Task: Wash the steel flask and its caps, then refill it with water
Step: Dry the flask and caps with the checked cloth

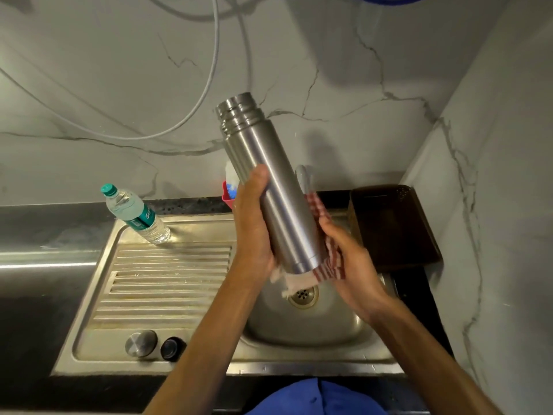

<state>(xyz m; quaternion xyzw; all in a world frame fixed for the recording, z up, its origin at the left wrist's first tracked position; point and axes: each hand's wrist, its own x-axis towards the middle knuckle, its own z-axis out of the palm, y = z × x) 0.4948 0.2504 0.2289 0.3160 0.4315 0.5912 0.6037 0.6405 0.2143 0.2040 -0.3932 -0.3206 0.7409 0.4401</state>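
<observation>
The steel flask (266,175) is uncapped and held tilted over the sink basin (299,324), its threaded mouth pointing up and to the left. My left hand (254,223) grips its lower body from the left. My right hand (350,262) presses a red-and-white checked cloth (329,253) against the flask's base and right side. A steel cap (141,343) and a black inner cap (173,348) rest on the front of the drainboard (167,280).
A plastic water bottle (134,214) with a green cap stands at the back of the drainboard. A dark brown tub (392,226) sits right of the basin. A red holder with a brush (229,193) and the tap (302,178) are behind the flask. The drain (303,296) shows below.
</observation>
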